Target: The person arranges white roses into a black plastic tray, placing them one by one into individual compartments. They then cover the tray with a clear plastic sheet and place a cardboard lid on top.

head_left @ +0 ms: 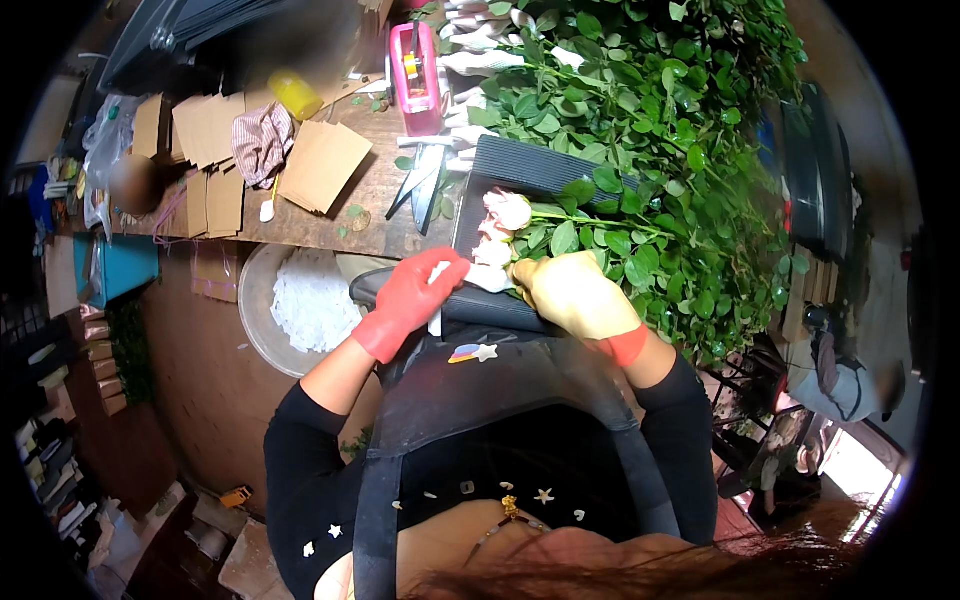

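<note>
My left hand [413, 298], in a red rubber glove, is closed with fingers pinched on a white strip [440, 270] beside a flower head. My right hand [580, 295] wears a yellow glove over a red one. Its fingers are closed around the stem of a rose [490, 278], just behind the head, which has a white cover over it; the stem itself is mostly hidden. Just beyond both hands, pale pink roses [507, 210] lie on a black ribbed rest [465, 225], their leafy stems pointing right.
A pink tape dispenser [416, 80] and scissors [428, 185] lie on the wooden table [390, 225]. Brown cardboard pieces [325, 167] are spread to the left. A round tub [262, 330] holds white pieces. Leafy stems [640, 130] with white-covered heads fill the right side.
</note>
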Demonstrator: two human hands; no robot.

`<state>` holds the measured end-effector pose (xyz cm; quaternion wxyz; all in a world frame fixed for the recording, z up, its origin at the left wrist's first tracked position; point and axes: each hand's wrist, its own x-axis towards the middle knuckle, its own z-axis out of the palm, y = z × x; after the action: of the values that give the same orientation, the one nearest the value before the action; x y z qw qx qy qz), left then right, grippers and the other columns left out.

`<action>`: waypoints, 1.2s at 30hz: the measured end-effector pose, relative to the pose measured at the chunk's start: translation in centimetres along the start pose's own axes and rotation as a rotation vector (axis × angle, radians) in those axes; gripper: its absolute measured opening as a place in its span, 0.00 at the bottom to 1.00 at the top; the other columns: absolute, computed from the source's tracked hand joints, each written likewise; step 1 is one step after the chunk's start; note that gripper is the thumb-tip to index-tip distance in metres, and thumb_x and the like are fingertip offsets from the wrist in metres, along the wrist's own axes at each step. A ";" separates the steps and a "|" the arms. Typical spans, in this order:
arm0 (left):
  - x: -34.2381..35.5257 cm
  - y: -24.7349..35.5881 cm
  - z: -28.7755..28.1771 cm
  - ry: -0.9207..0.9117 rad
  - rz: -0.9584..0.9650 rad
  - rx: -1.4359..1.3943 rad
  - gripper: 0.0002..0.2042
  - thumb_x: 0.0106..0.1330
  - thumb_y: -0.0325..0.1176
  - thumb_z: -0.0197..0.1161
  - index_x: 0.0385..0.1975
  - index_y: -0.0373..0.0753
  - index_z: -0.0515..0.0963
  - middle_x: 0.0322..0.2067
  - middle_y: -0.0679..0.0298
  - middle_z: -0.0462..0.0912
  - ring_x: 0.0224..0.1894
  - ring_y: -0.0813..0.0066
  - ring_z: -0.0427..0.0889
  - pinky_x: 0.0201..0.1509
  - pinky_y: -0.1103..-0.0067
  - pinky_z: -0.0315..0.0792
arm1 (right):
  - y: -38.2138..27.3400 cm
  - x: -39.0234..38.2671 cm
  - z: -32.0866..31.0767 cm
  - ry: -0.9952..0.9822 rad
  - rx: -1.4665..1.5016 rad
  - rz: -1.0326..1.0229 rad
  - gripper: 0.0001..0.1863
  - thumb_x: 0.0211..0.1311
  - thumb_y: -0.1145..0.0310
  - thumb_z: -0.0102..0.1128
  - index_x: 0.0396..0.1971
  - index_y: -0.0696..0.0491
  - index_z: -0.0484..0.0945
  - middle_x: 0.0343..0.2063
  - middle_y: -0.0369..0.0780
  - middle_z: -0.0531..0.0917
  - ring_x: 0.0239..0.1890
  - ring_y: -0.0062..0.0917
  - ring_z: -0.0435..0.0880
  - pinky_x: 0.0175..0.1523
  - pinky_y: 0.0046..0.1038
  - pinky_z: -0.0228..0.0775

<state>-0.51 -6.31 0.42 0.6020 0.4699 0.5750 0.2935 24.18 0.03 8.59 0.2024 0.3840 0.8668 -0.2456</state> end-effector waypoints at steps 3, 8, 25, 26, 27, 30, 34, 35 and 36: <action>-0.8 -1.1 -3.3 0.321 -0.041 -0.568 0.11 0.74 0.40 0.69 0.44 0.39 0.83 0.30 0.65 0.86 0.29 0.82 0.82 0.33 0.83 0.75 | -0.3 0.5 -1.4 -0.163 -0.009 0.028 0.14 0.68 0.70 0.53 0.46 0.57 0.83 0.37 0.50 0.90 0.43 0.45 0.91 0.51 0.48 0.80; -7.6 -3.9 -14.2 0.005 -0.358 1.265 0.21 0.70 0.51 0.69 0.46 0.37 0.84 0.40 0.54 0.89 0.43 0.57 0.87 0.49 0.63 0.80 | -1.3 1.1 -2.1 -0.129 -0.114 -0.094 0.12 0.61 0.76 0.58 0.43 0.52 0.84 0.31 0.48 0.89 0.38 0.44 0.90 0.47 0.42 0.80; 5.1 2.7 -0.7 -0.333 0.170 0.345 0.55 0.49 0.50 0.86 0.76 0.46 0.56 0.81 0.43 0.31 0.84 0.45 0.40 0.84 0.61 0.51 | -0.4 -1.4 -0.8 0.497 0.114 0.033 0.11 0.71 0.59 0.65 0.33 0.50 0.78 0.23 0.41 0.84 0.28 0.38 0.87 0.35 0.39 0.78; 5.2 2.7 -0.7 -0.332 0.185 0.359 0.55 0.49 0.50 0.86 0.76 0.47 0.56 0.81 0.42 0.31 0.84 0.44 0.39 0.84 0.60 0.51 | -0.4 -0.8 0.1 0.440 0.034 0.069 0.10 0.71 0.60 0.64 0.33 0.49 0.78 0.22 0.41 0.83 0.27 0.38 0.87 0.33 0.39 0.77; 5.3 2.5 -0.7 -0.332 0.200 0.374 0.55 0.50 0.50 0.86 0.76 0.48 0.56 0.81 0.41 0.31 0.84 0.43 0.39 0.84 0.60 0.51 | -0.5 -0.2 0.6 0.381 -0.045 0.103 0.10 0.71 0.61 0.64 0.32 0.49 0.77 0.21 0.40 0.83 0.26 0.37 0.86 0.32 0.39 0.76; 5.3 2.6 -0.7 -0.320 0.237 0.386 0.53 0.51 0.50 0.85 0.75 0.49 0.58 0.81 0.38 0.31 0.83 0.39 0.39 0.83 0.58 0.52 | -0.9 0.4 -0.9 0.157 0.027 0.055 0.08 0.63 0.72 0.60 0.42 0.51 0.80 0.33 0.45 0.90 0.36 0.40 0.92 0.39 0.46 0.81; 6.1 1.8 0.2 -0.250 0.257 0.448 0.44 0.52 0.49 0.85 0.69 0.48 0.67 0.80 0.33 0.34 0.82 0.33 0.42 0.82 0.56 0.53 | -0.9 0.7 -0.6 0.106 -0.058 0.053 0.07 0.65 0.71 0.61 0.42 0.51 0.80 0.34 0.45 0.90 0.36 0.41 0.92 0.38 0.47 0.80; 6.1 1.5 0.6 -0.209 0.278 0.433 0.42 0.52 0.48 0.85 0.67 0.47 0.70 0.79 0.33 0.35 0.82 0.33 0.43 0.82 0.55 0.54 | -1.0 0.7 -0.5 0.087 -0.105 0.067 0.07 0.66 0.70 0.61 0.42 0.51 0.79 0.33 0.45 0.89 0.35 0.41 0.92 0.37 0.47 0.80; 5.9 1.2 0.9 -0.169 0.299 0.417 0.40 0.52 0.48 0.85 0.65 0.46 0.72 0.79 0.33 0.35 0.82 0.33 0.44 0.82 0.54 0.54 | -0.7 0.1 -0.4 0.204 -0.061 0.058 0.06 0.68 0.67 0.61 0.42 0.49 0.80 0.30 0.43 0.88 0.32 0.39 0.90 0.35 0.44 0.79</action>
<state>1.60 -0.82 -1.06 0.4878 0.6863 0.4951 0.2142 23.48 -0.10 9.07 0.1319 0.4253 0.8786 -0.1726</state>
